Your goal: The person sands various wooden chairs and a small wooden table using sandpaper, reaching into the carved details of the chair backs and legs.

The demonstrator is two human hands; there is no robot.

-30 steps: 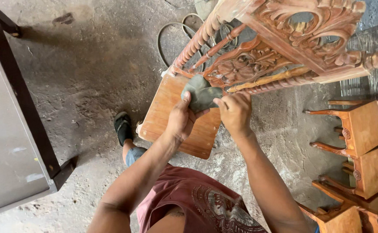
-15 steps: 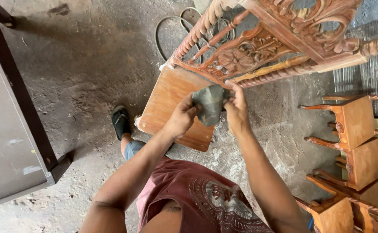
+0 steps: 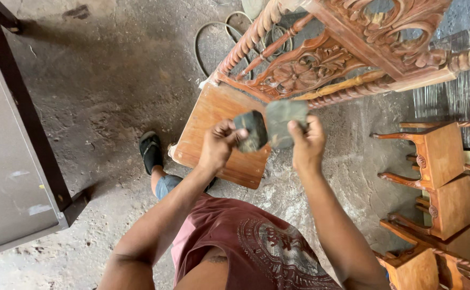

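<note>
I see both hands raised in front of the chest, each pinching one end of a worn, dark grey sheet of sandpaper (image 3: 271,128). My left hand (image 3: 219,144) is closed, thumb and fingertips clamped on the sheet's folded, darker left flap. My right hand (image 3: 307,144) is closed too, thumb in front and fingers behind, gripping the lighter grey right portion. The sheet's long axis runs roughly left to right between the two hands, creased near its middle so the left flap angles toward me. It hangs in the air over the far right corner of the flat brown wooden seat panel (image 3: 213,129), just below the carved reddish-brown wooden chair frame (image 3: 331,59), touching neither as far as I can tell.

A black sandal (image 3: 151,152) sits on the grey concrete floor (image 3: 101,91) just left of the seat panel. A grey metal cabinet with a dark frame (image 3: 15,161) fills the left edge, and small brown wooden chairs (image 3: 439,177) are stacked at the right edge. I see no packages or signs.

Half a second ago the sheet was bunched between the hands and pressed close to the carved frame; now it is pulled away from it and spread wider, with the hands farther apart.
</note>
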